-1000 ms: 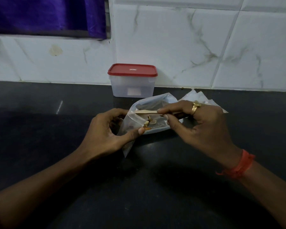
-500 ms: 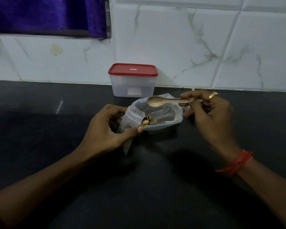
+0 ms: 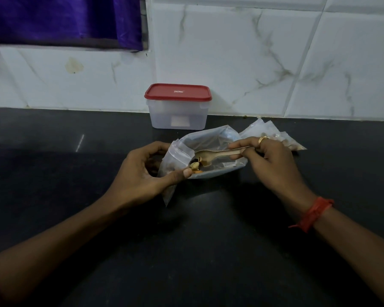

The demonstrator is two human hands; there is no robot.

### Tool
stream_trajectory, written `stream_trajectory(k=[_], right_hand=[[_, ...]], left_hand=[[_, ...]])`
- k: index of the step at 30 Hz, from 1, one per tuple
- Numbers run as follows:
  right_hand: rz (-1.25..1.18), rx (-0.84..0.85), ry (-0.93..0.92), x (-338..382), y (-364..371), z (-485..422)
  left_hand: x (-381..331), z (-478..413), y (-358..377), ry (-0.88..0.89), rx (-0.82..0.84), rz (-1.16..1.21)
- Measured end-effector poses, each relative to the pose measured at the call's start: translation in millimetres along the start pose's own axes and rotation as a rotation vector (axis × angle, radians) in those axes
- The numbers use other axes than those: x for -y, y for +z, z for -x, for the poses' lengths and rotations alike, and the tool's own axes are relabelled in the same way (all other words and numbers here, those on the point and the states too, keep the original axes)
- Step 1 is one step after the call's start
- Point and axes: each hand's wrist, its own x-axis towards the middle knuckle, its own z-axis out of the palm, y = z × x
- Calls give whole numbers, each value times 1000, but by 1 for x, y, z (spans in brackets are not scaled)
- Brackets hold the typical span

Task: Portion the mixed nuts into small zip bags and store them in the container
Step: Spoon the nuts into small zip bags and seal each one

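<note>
Small clear zip bag (image 3: 208, 138) is mid-counter, nearer the back edge than the front, mouth open & facing up-right. Can't tell whether its underside rests on the surface or hangs just above it. One lower corner pokes down below the left hand. Inside, at the mouth's left end, are a few mixed nuts (image 3: 195, 166): a pale pistachio shell, sth dark, an orange-ish bit. Spoon (image 3: 222, 153), pale gold-ish, lies approx level w/ its bowl inside the bag mouth, just above-right of the nuts. Its handle runs right, out of the bag.

Left hand (image 3: 142, 171) grips the bag's left side: thumb pressed on the near lip right beside the nuts, other fingers curled round the far side, plastic pinched btwn. Right hand (image 3: 269, 159) pinches the spoon handle btwn thumb & forefinger, remaining fingers curled in. It has a ring (image 3: 262, 139) on one finger and a red thread band (image 3: 312, 214) on the wrist.

Behind the right hand, toward the back edge, more clear bags (image 3: 273, 131) lie flat & overlapping; brownish bits show thru one. Container (image 3: 179, 114), translucent w/ red lid (image 3: 177, 92) on, stands at the back edge against the wall, just behind the held bag & apart from it. White label on front; contents can't tell. Counter (image 3: 75, 207) is black & glossy. White marbled tiles (image 3: 242, 52) behind, purple cloth (image 3: 53, 16) top left.
</note>
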Motion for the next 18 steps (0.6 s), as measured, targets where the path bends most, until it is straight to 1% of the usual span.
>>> stream_trajectory(k=[5, 9, 11, 14, 16, 18], right_hand=[[-7, 105, 18, 3, 3, 2], [-22, 54, -1, 5, 1, 3], [-18, 78, 11, 5, 1, 3], [-23, 140, 67, 5, 4, 3], [-69, 131, 118, 5, 4, 3], [-153, 106, 214, 5, 1, 2]], left_hand=[[-1, 0, 0, -5, 39, 70], [-3, 0, 1, -28, 34, 98], [-3, 0, 1, -31, 34, 88], [-2, 0, -1, -33, 29, 70], [-2, 0, -1, -32, 27, 51], [-3, 0, -1, -33, 20, 45]])
